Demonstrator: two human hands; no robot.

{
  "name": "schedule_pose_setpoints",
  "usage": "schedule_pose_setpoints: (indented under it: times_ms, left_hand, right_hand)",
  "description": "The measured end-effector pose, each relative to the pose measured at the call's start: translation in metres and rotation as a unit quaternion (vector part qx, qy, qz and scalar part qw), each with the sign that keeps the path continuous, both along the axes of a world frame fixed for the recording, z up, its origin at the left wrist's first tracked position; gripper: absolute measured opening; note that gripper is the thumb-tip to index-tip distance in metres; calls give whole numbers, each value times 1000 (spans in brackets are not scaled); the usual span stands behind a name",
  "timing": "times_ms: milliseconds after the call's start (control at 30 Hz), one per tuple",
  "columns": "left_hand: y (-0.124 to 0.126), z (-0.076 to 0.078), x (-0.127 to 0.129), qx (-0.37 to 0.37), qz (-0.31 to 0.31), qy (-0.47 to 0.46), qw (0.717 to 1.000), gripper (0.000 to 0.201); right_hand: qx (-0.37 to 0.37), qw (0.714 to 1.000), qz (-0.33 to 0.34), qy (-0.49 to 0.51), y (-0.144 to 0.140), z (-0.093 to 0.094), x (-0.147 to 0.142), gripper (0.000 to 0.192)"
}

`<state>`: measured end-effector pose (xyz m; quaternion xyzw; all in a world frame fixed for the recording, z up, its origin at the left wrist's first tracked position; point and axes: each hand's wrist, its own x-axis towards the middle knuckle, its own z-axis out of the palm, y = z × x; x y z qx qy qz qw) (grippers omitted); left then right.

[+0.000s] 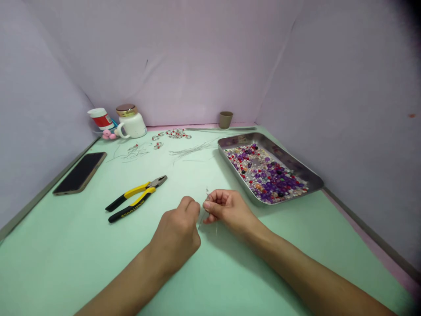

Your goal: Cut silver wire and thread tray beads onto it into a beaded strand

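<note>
Two hands, left hand and right hand, fingertips pinched on a thin wire just left of the bead tray; mid-threading by the look, next wanting a steady pinch.

Both forearms reach forward; the curled left hand and right hand meet fingertip to fingertip, pinching.
</note>
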<state>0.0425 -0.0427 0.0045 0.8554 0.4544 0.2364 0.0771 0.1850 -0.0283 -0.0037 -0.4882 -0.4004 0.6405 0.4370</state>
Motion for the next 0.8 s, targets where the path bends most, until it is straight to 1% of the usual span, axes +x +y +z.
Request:
schedule_pose_setpoints:
  times_ms: [67,167,233,333,433,500,533,567,600,633,700,733,767,800]
  left_hand:
    - [1,3,-1,-15,8,-18,1000,20]
    - [0,5,0,-70,5,-71,995,13]
    - [-1,5,1,-100,2,-90,991,10]
    - [-1,3,1,-117,9,-91,989,15]
    - [-1,3,0,-136,16,-63,989,19]
    - [-1,5,1,-128,14,-52,990,19]
    - [-1,6,1,-130,18,-58,990,18]
    - [-1,7,2,-151,30,-74,985,18]
    - [-1,9,3,-200,49,-100,974,18]
    - [-1,11,4,-269,72,-135,951,17]
    - [1,14,6,-407,118,-210,881,15]
    - [2,15,7,-452,134,-240,848,13]
    - [3,16,8,-476,142,-263,827,12]
    - [4,17,8,-483,146,-279,817,10]
  right_hand:
    - [-2,1000,5,4,0,1,1,24]
    - [-13,1000,9,11,1,2,2,24]
    - [-19,1000,8,13,1,3,3,24]
    - [-19,1000,18,6,1,3,4,24]
    - [-13,998,57,-18,1,1,4,23]
    - [-1,996,82,-41,2,0,5,21]
    - [5,995,90,-50,2,0,6,20]
    - [9,994,93,-56,2,0,6,19]
    - [11,994,93,-58,2,0,7,18]
    - [10,994,89,-58,2,0,7,19]
    - [4,995,85,-50,1,0,7,19]
    - [1,995,85,-45,1,1,7,20]
    - [-1,995,87,-40,0,1,7,20]
    - [-1,995,89,-36,0,1,7,20]
